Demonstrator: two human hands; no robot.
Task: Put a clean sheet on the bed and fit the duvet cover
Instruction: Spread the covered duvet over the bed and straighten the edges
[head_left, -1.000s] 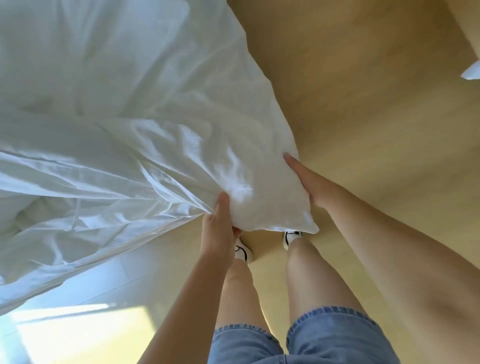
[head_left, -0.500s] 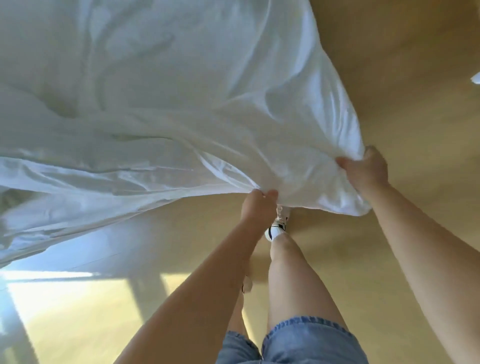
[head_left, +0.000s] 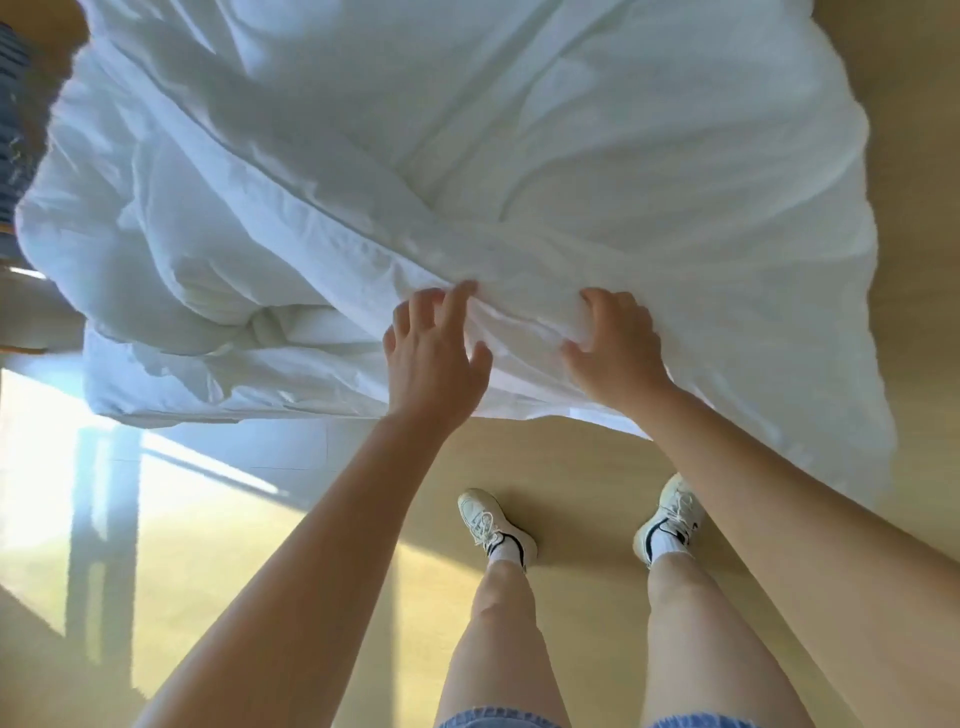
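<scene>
While the white duvet (head_left: 467, 156) lies bunched and creased above the floor (head_left: 571, 457), right hand (head_left: 615, 345) curled into a fold at its near edge, left hand (head_left: 434, 356) resting spread-fingered beside, cover fitting appears unfinished; sheet laying cannot be confirmed.

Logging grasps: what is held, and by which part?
Right hand grips the white crumpled fabric duvet at its near edge; left hand only touches it.

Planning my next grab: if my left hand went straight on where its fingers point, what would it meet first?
The white duvet: the left hand points into its bunched edge, and its fingertips seem to touch the fabric, though depth is unclear.
</scene>
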